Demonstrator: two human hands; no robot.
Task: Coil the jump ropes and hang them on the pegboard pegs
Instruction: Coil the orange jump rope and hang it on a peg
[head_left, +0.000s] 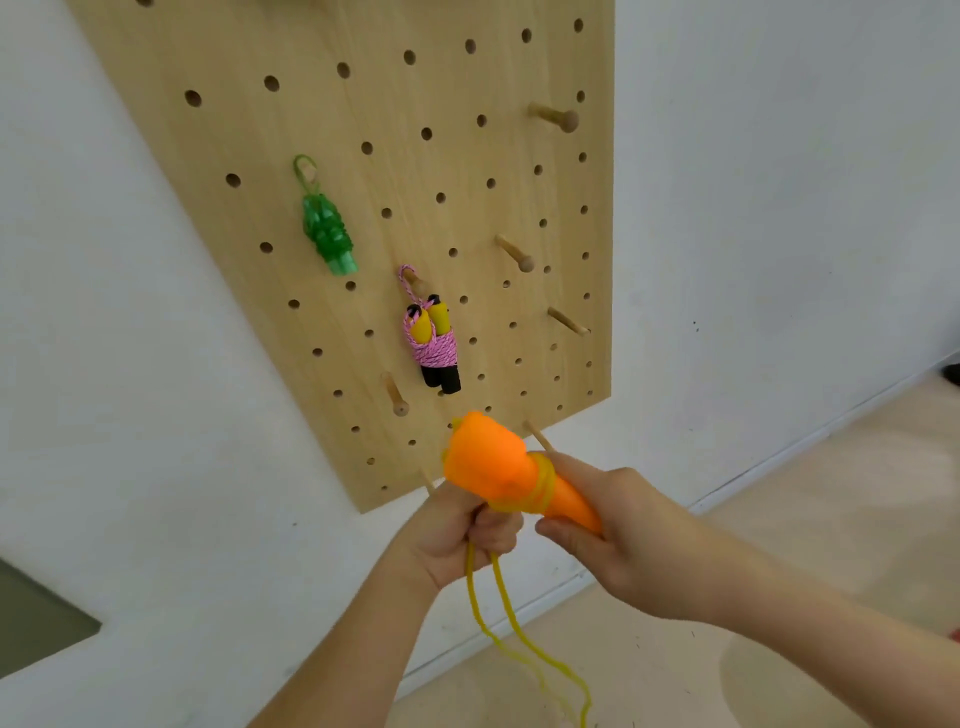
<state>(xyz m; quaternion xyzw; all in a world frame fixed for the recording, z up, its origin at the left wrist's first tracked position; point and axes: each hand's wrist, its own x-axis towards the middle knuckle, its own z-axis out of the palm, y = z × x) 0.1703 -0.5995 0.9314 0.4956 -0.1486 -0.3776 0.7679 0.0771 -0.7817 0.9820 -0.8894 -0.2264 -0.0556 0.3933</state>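
A wooden pegboard (363, 156) leans across the white wall. On it a coiled green jump rope (328, 228) hangs from one peg and a coiled pink jump rope (435, 343) with yellow and black handles hangs from another. Just below the board, my right hand (618, 540) grips the orange handles (493, 462) of a third rope, with a few turns of yellow cord around them. My left hand (462, 535) pinches the yellow cord (498, 613) right under the handles. Two strands of it hang down to the floor.
Several bare wooden pegs stick out of the board, among them one at the upper right (556, 117), one mid right (517, 254), one lower right (569, 321) and one at the lower left (396, 395). A pale floor (779, 519) meets the white wall at a skirting line.
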